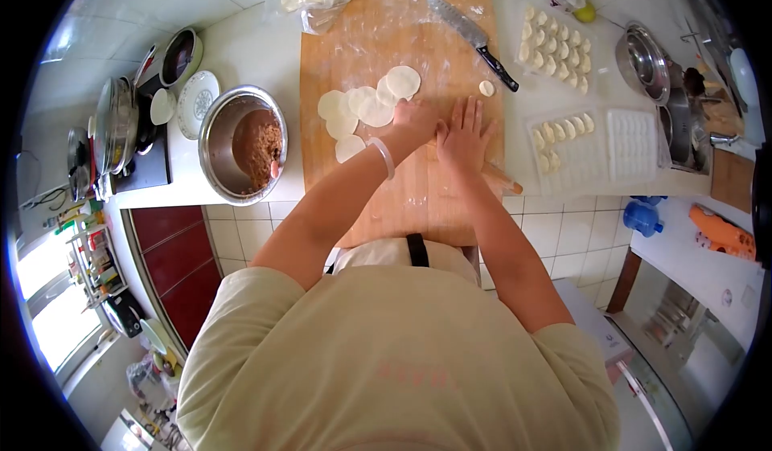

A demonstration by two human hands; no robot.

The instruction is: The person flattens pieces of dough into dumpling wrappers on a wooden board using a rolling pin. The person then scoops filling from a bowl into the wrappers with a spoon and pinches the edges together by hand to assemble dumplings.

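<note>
Clearly, both hands are down at the middle of the wooden board (370, 41), side by side. The left hand (414, 123) is curled, its fingertips tucked out of sight, so I cannot tell whether it grips anything; the right hand (464, 139) lies palm down, fingers spread and pointing away from the body. What lies under them is hidden. A rolling pin (505, 181) pokes out beside the right forearm, its far end covered, so whether the palm bears on it is unclear.

Thin round dough sheets (375, 112) overlap just beyond and to the left of the left hand, while one small dough piece (486, 88) sits past the right fingertips. For good work with dough and a pin, I would judge that light, even pressure from a flat palm matters most, with the left fingers clear of the pin's path. Overlapping sheets may stick, so a dusting of flour between them should help. The knife (477, 43) lies near the small dough piece, its handle towards the right edge of the board; moving it farther off would give the right hand safer room.
</note>
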